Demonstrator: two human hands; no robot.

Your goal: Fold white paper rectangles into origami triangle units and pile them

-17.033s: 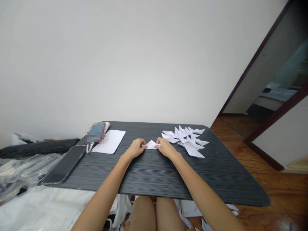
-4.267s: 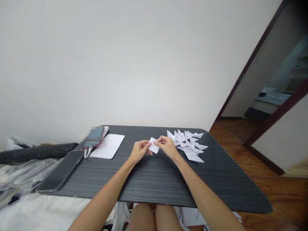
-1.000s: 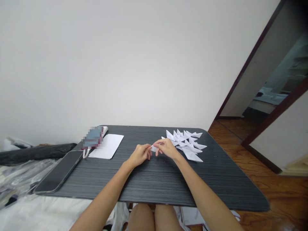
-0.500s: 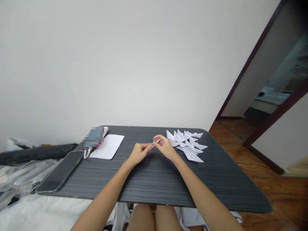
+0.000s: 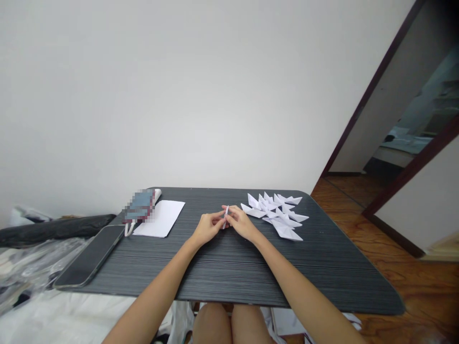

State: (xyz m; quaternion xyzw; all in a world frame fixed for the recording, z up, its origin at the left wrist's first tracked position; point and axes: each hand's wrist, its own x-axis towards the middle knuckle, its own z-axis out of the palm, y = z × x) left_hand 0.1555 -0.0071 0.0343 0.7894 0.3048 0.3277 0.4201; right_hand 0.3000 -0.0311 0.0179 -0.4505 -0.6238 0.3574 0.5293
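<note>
A small folded piece of white paper point(image 5: 226, 217) is pinched between my two hands above the middle of the dark table point(image 5: 222, 267). It stands nearly upright and shows as a thin edge, so its full shape is hidden by my fingers. My left hand point(image 5: 209, 227) closes on it from the left, thumb and fingers together. From the right, my right hand point(image 5: 242, 223) grips it with thumb and fingertips. Just right of my right hand lies a cluster of several folded white paper boats point(image 5: 283, 217).
Flat white paper sheets point(image 5: 163, 220) lie on the table's left side, beside a blurred-out object point(image 5: 139, 205) with a white cable. A dark phone point(image 5: 89, 258) rests along the left edge. A wall rises behind the table.
The folded paper has turned from slanted to nearly upright between my fingers. My right hand has shifted slightly left and down, uncovering the leftmost paper boat.
</note>
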